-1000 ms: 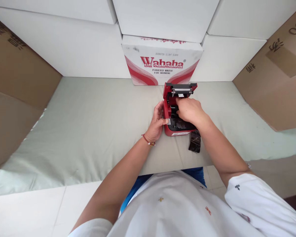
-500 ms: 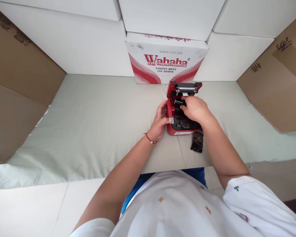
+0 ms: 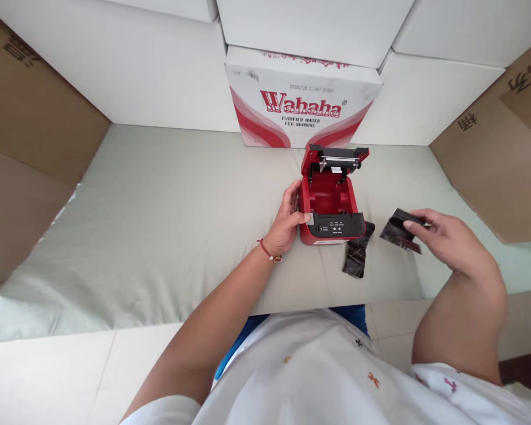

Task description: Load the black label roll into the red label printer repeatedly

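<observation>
A red and black label printer (image 3: 331, 227) stands on the cloth with its lid (image 3: 336, 158) raised and its red inner bay showing. My left hand (image 3: 287, 221) grips the printer's left side, thumb on the front left corner and fingers along the wall. Out to the right, my right hand (image 3: 442, 233) pinches a dark, glossy folded sheet (image 3: 400, 230) between thumb and fingers, held just above the cloth. A second dark, crinkled glossy strip (image 3: 356, 260) lies beside the printer's front right corner, apart from the held sheet.
A Wahaha water carton (image 3: 305, 109) stands close behind the printer, against stacked white boxes (image 3: 159, 71). Brown cartons rise at the left (image 3: 39, 118) and right (image 3: 500, 159). The pale green cloth (image 3: 181, 189) covers the table to its front edge.
My right hand has come out of the printer's bay and moved right with the dark folded sheet. The red bay is now exposed. My left hand keeps its hold on the printer.
</observation>
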Demonstrator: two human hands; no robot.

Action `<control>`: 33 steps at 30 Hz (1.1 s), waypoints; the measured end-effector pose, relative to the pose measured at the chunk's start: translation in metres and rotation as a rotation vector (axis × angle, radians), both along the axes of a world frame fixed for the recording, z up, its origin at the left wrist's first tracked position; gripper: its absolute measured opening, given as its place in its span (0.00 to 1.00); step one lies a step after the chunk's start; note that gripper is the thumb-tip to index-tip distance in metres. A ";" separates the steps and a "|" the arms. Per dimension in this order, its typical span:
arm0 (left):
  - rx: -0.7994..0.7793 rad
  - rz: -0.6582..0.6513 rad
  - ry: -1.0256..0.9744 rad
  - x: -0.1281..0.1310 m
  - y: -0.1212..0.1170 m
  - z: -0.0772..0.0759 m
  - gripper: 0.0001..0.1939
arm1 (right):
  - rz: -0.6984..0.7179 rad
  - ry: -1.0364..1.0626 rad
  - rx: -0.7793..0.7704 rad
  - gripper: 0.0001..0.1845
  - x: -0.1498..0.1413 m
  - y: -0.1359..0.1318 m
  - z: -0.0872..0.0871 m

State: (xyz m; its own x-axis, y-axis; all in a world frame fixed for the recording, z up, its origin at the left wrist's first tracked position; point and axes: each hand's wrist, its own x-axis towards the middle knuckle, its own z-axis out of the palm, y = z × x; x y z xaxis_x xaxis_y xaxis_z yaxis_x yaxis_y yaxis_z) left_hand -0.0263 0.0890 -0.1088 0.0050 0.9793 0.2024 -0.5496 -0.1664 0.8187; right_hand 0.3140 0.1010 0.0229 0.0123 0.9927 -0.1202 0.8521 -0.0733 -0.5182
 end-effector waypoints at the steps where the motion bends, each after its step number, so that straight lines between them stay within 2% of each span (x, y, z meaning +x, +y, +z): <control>1: 0.001 0.003 0.002 0.000 0.000 0.000 0.44 | 0.023 -0.075 -0.049 0.26 0.007 0.000 -0.006; 4: -0.002 0.013 0.010 -0.001 0.000 0.001 0.43 | 0.093 -0.161 -0.057 0.23 0.011 -0.001 -0.025; 9: -0.005 0.018 0.028 -0.004 0.000 0.002 0.43 | 0.176 -0.035 0.187 0.20 -0.021 -0.003 -0.043; 12: -0.012 0.018 0.035 -0.006 -0.001 0.003 0.43 | 0.340 -0.018 0.120 0.18 -0.042 0.001 -0.052; 15: -0.018 0.016 0.040 -0.006 -0.002 0.005 0.43 | 0.399 -0.102 0.028 0.18 -0.051 0.003 -0.054; 18: -0.016 0.014 0.037 -0.005 -0.002 0.005 0.43 | 0.533 -0.001 -0.067 0.17 -0.046 -0.002 -0.035; 21: -0.019 0.016 0.020 -0.004 -0.001 0.004 0.43 | 0.685 0.181 -0.166 0.17 -0.035 -0.008 0.006; 23: -0.022 0.021 0.012 -0.004 0.000 0.004 0.44 | 0.724 0.262 -0.177 0.17 -0.033 -0.007 0.034; 25: -0.019 0.028 0.011 -0.004 0.000 0.003 0.44 | 0.700 0.311 -0.122 0.18 -0.042 -0.001 0.051; 28: -0.014 0.016 0.030 -0.005 -0.001 0.004 0.43 | 0.588 0.299 0.023 0.19 -0.074 0.014 0.052; 30: -0.007 0.015 0.045 -0.006 -0.001 0.003 0.43 | 0.537 0.217 0.076 0.18 -0.102 0.023 0.042; 33: 0.006 0.024 0.073 -0.007 0.002 0.001 0.43 | 0.493 -0.011 0.094 0.20 -0.141 0.032 0.026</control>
State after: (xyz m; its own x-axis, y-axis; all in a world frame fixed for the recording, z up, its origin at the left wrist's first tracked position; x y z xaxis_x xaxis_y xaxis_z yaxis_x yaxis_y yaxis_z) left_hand -0.0329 0.0910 -0.1074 -0.0032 0.9781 0.2082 -0.4840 -0.1837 0.8556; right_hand 0.1731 0.1331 0.0493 -0.4598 0.8874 -0.0324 0.7794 0.3858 -0.4937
